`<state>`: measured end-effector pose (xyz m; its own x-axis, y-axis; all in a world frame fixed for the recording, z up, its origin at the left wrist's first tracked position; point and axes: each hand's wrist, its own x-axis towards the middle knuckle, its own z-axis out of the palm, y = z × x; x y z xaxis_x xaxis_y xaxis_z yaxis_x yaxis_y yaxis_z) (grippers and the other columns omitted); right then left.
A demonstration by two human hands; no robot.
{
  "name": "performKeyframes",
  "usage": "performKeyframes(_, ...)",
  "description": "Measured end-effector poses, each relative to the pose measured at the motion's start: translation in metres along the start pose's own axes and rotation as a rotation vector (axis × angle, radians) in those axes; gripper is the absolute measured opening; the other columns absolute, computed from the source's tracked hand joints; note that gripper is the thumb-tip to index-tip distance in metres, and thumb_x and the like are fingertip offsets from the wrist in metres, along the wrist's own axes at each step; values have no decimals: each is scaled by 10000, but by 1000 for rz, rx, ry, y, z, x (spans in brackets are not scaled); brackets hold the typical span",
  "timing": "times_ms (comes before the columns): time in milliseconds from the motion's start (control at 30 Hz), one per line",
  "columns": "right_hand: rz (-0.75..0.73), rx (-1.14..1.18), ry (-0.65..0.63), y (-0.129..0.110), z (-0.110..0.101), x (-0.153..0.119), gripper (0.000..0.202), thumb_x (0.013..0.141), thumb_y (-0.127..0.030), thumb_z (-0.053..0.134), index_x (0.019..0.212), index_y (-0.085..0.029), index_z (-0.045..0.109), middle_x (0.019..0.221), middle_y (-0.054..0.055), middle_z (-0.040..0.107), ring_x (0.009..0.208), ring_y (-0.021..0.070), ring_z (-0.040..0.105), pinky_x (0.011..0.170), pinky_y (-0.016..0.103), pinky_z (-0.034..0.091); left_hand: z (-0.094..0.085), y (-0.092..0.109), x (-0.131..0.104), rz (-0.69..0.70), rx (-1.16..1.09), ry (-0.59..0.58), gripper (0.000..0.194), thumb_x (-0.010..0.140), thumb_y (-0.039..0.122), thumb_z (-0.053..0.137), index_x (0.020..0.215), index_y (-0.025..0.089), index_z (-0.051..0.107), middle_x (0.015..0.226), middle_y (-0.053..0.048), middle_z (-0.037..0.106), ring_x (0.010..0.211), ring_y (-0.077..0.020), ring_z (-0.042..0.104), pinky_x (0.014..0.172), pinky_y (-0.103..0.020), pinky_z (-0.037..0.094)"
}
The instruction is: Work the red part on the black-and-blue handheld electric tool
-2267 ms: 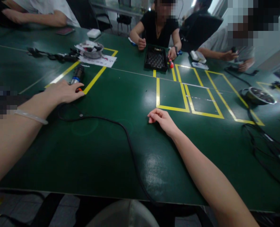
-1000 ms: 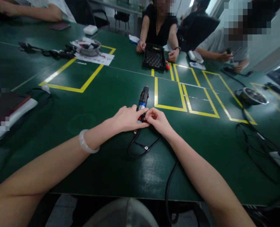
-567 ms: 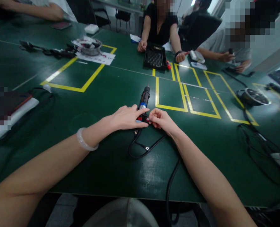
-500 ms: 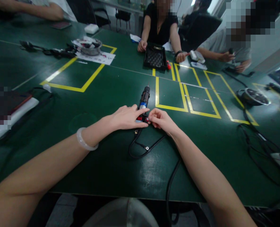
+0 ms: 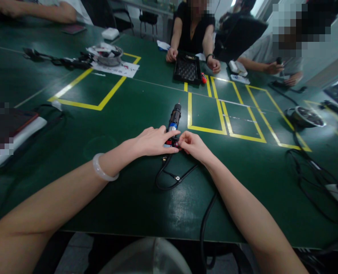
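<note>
A dark electric screwdriver with a blue band lies on the green table, its tip pointing away from me. My left hand rests at its near end with the thumb and fingers spread, touching a small red and black part. At the right side of that part, my right hand has its fingertips pinched together; what they grip is too small to make out. A black cable with a small metal ring loops just below both hands.
Across the table a person's hands flank a black tray. A metal bowl stands on paper at the back left, another bowl at the right. Yellow tape outlines rectangles. Cables lie at the right.
My right hand has shifted very slightly to the left, and my left hand looks unmoved. The person opposite has moved the hand right of the tray a little inward.
</note>
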<state>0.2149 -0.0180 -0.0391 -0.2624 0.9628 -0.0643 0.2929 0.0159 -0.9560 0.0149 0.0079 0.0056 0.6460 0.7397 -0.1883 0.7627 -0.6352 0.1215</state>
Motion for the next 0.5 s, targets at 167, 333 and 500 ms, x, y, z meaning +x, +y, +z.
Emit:
performKeyframes(167,-20,-40,2,1,1,0,122,752,-289,581,778,-196,507,564,-60,530,465,78,418,476,221,299,-1,1,-1,-4,27,-2,777,899,776,337,1570,386,289,1208,-135,561,1018,-340,631,878,-425,442)
performKeyframes(333,-33,-77,12,1,2,0,133,765,-309,575,785,-194,511,570,-61,512,488,85,423,499,224,305,-2,3,-2,0,35,-7,764,915,751,343,1568,358,301,1205,-139,563,1012,-338,630,879,-427,444)
performKeyframes(500,-43,-96,27,2,4,-1,129,764,-309,570,774,-195,510,585,-54,516,498,87,423,507,226,313,-2,4,-1,-16,39,-20,759,917,742,355,1565,350,302,1216,-137,559,1019,-327,623,893,-415,435)
